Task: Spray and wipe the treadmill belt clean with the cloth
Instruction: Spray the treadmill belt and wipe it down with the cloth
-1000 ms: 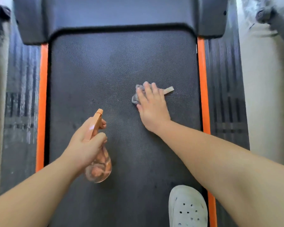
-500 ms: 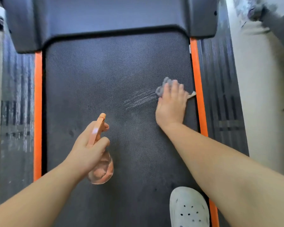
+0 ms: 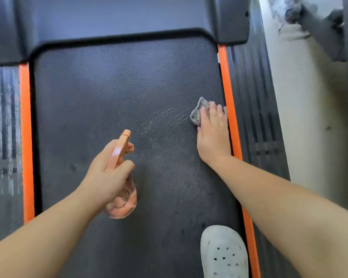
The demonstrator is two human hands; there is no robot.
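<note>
The black textured treadmill belt (image 3: 113, 93) runs down the middle of the view. My right hand (image 3: 212, 135) lies flat with straight fingers on a small grey cloth (image 3: 197, 114), pressing it to the belt at the right edge beside the orange strip. A pale wet streak trails left from the cloth. My left hand (image 3: 109, 173) grips an orange spray bottle (image 3: 121, 187) above the belt's middle, nozzle pointing away from me.
Orange strips (image 3: 25, 137) border the belt, with ribbed black side rails (image 3: 255, 109) outside them. The dark motor cover (image 3: 117, 19) crosses the top. A white perforated clog (image 3: 223, 253) stands on the belt at bottom right. Pale floor lies to the right.
My right hand has slid the cloth from the belt's middle to its right edge, leaving a wet streak. The left hand with the bottle has stayed about where it was.
</note>
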